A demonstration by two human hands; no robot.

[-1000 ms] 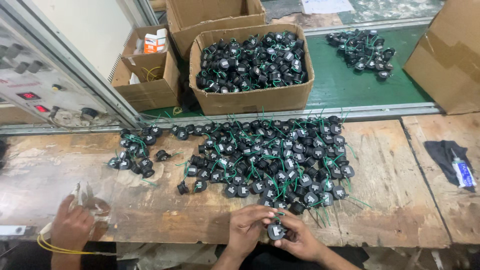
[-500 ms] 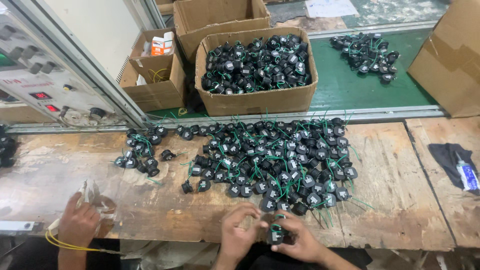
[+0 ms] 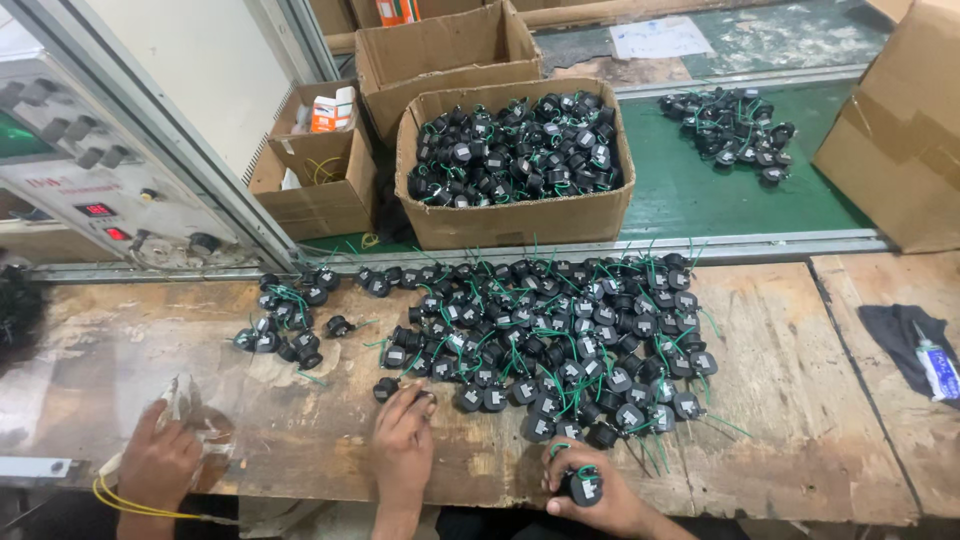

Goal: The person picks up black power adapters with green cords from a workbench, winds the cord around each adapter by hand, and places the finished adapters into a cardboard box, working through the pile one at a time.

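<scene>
A small black round part with green wires (image 3: 583, 486) sits in the right hand (image 3: 598, 495), whose fingers curl closed around it at the near edge of the wooden desk (image 3: 790, 400). Just beyond that hand lies the big heap of like black parts (image 3: 560, 340), spread over the middle of the desk. The left hand (image 3: 403, 445) lies flat on the wood at the heap's near left corner, fingers loosely spread and holding nothing, their tips just short of one loose part (image 3: 385, 389). Left of the heap, a little apart, sits a smaller cluster of the same parts (image 3: 285, 325). Farther left of the heap, at the desk's near edge, another person's hand (image 3: 160, 462) rests on crumpled clear plastic (image 3: 190, 420), with a yellow cord (image 3: 130, 500) below it. Behind the heap stands an open cardboard box (image 3: 520, 215) filled with more parts. Well right of the heap, a dark cloth (image 3: 905, 335) lies on the desk.
</scene>
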